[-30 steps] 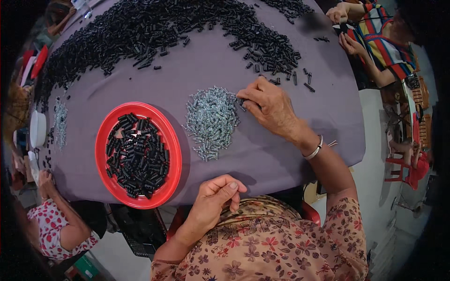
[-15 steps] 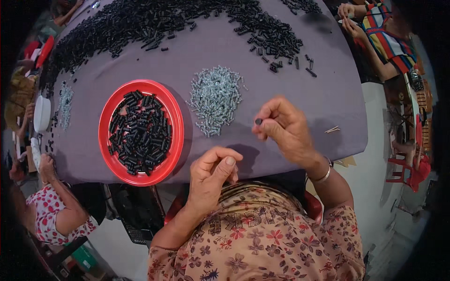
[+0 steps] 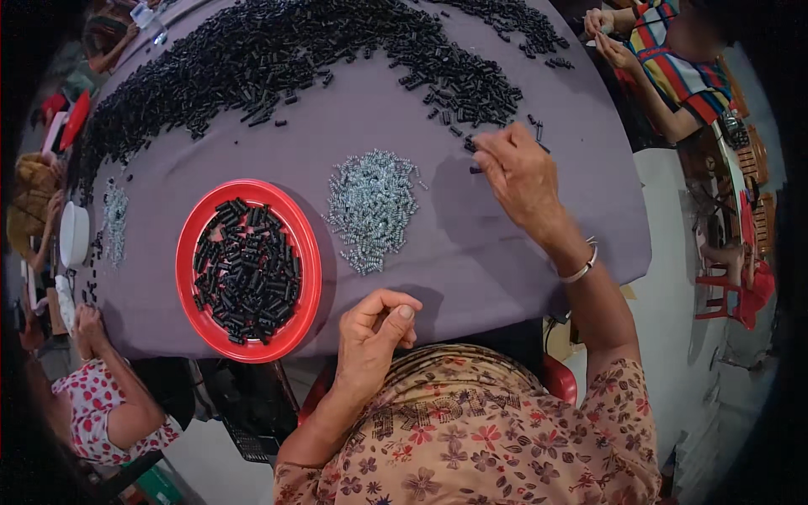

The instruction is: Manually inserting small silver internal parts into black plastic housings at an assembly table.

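My left hand (image 3: 374, 337) rests at the table's front edge, its fingers curled and the thumb pressed against the index finger. Whatever lies inside that grip is hidden. Out over the cloth, my right hand (image 3: 518, 172) reaches to the near fringe of a large heap of short black cylinders (image 3: 328, 50). Its fingers are bent, and a few black pieces show right beside their tips; I cannot make out whether one is held. Between the hands and the heap lies a pile of small silvery springs (image 3: 372, 210). To its left, a red round tray (image 3: 313, 278) holds many black cylinders.
A grey-purple cloth (image 3: 539, 252) covers the table. At the far left stand a white bowl (image 3: 74, 234) and a smaller spring pile (image 3: 115, 223). Other people sit along the left side and at the far right, one in a striped top (image 3: 673, 55).
My right hand, which pinched a black cylinder nearer to me, has moved away to the heap's fringe. My left hand keeps its curled pose. The view has shifted slightly.
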A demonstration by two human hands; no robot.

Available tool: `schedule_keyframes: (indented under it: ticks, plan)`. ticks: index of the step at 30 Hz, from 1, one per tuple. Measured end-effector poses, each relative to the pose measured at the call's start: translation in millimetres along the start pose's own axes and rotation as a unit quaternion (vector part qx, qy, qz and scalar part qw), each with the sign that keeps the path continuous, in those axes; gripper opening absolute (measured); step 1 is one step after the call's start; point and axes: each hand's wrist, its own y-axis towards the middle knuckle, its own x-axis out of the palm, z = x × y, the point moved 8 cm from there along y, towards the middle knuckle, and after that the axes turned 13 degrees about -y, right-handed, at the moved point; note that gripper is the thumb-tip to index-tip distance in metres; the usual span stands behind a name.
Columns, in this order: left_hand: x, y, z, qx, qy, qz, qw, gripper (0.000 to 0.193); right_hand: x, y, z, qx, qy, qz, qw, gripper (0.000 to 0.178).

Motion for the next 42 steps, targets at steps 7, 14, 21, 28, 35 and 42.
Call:
schedule_keyframes:
  ticks: [7, 14, 21, 28, 35, 42]
  plan:
    - [-1, 4, 0, -0.010, 0.002, -0.007, 1.000, 0.018, 38, 60, 17, -0.025, -0.085, -0.040, 0.995, 0.016]
    - [2, 1, 2, -0.009, 0.016, -0.013, 1.000, 0.019, 13, 45, 20, 0.003, -0.001, 0.056, 0.998, 0.016]
    - [7, -11, 22, 0.123, 0.013, 0.007, 0.992, 0.014, 0, -68, -65, 0.213, 0.638, -0.205, 0.711, 0.018]
    - [25, -26, 30, 0.210, -0.005, -0.042, 0.977, 0.015, -13, -107, -83, 0.186, 0.649, -0.159, 0.720, 0.015]
    - [31, -29, 19, 0.166, -0.065, -0.066, 0.982, 0.017, -36, -104, -83, 0.003, 0.532, -0.064, 0.844, 0.013]
    - [32, -31, 21, 0.204, -0.020, -0.052, 0.977, 0.018, -10, -114, -84, 0.126, 0.631, -0.142, 0.752, 0.017]
